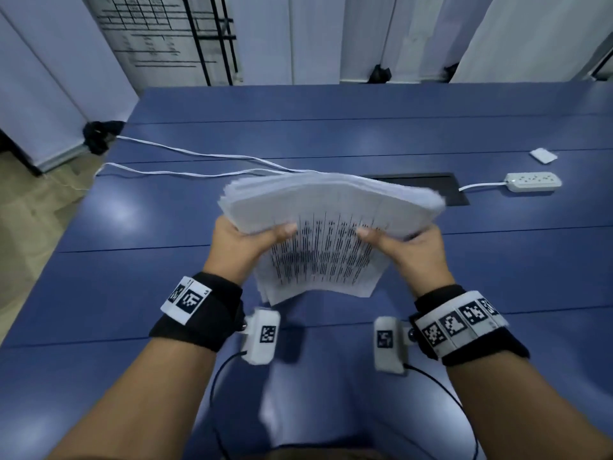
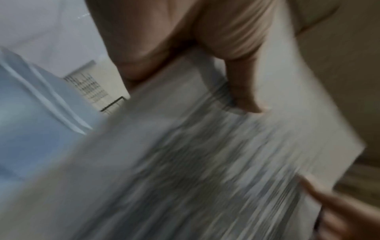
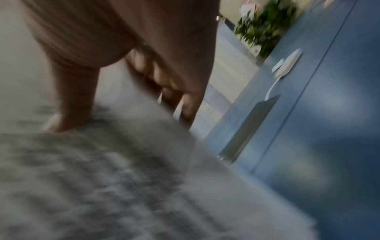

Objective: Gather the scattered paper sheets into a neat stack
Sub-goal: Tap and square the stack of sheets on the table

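Note:
A thick stack of printed white paper sheets (image 1: pixel 326 234) is held in the air above the blue table (image 1: pixel 365 134), fanned and uneven at its edges. My left hand (image 1: pixel 247 239) grips its left side, thumb on the printed top sheet, fingers hidden beneath. My right hand (image 1: pixel 408 242) grips the right side the same way. In the blurred left wrist view the left hand's thumb (image 2: pixel 244 91) presses on the paper stack (image 2: pixel 185 162). The right wrist view shows the right hand's thumb (image 3: pixel 69 100) on top of the paper stack (image 3: pixel 102 178), with fingers curled at the edge.
A white power strip (image 1: pixel 532 181) with its cable lies at the right, a small white pad (image 1: pixel 543 155) behind it. A dark cable hatch (image 1: pixel 431 187) sits behind the stack. White cables (image 1: pixel 185 152) run across the table's left. White panels stand along the far edge.

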Motion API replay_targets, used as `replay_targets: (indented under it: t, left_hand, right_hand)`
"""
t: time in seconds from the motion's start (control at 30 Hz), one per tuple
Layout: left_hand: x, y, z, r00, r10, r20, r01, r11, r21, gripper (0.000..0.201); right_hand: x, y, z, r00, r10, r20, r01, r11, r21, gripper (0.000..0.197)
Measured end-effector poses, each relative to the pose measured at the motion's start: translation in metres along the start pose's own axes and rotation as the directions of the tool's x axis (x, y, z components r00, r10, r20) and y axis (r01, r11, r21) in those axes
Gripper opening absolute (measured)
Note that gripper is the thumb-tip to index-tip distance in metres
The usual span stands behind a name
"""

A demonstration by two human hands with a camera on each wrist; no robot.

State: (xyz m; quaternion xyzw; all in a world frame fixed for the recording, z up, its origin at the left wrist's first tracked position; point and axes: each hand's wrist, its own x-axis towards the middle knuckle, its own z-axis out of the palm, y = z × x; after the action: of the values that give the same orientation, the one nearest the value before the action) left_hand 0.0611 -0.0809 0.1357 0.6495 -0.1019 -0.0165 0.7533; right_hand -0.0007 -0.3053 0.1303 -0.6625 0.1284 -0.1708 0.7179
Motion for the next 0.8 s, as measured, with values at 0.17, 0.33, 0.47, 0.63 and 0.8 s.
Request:
replay_targets:
  t: [0.17,0.33,0.47,0.63,0.8]
  left_hand:
    - [0.003,-0.034,-0.012,0.959,-0.259,0.113,0.241,0.959,0.15,0.045]
    - [0.009,-0.02,0.002,0.986,-0.132,0.1,0.098,0.954,0.284,0.011]
    - [0.011,0.006,0.01,0.999,0.048,-0.014,-0.045,0.989,0.141,0.028]
    - [0.009,0.014,0.038,0.977,0.184,-0.103,-0.174,0.979,0.104,0.017]
    - [0.001,0.007,0.043,0.96,0.257,-0.107,-0.243,0.961,0.127,0.025]
  right_hand:
    - [0.015,0.026,-0.02,0.964,0.189,0.186,-0.151,0.969,-0.197,0.031]
    - [0.023,0.002,-0.006,0.968,0.122,0.219,-0.053,0.954,-0.296,0.016]
    - [0.017,-0.031,0.006,0.967,-0.034,-0.253,-0.077,0.907,-0.415,0.02]
    - [0.005,-0.038,0.027,0.993,-0.12,-0.006,0.119,0.988,-0.101,0.01]
    - [-0.007,-0.028,0.042,0.973,-0.223,-0.059,0.219,0.973,-0.066,0.016]
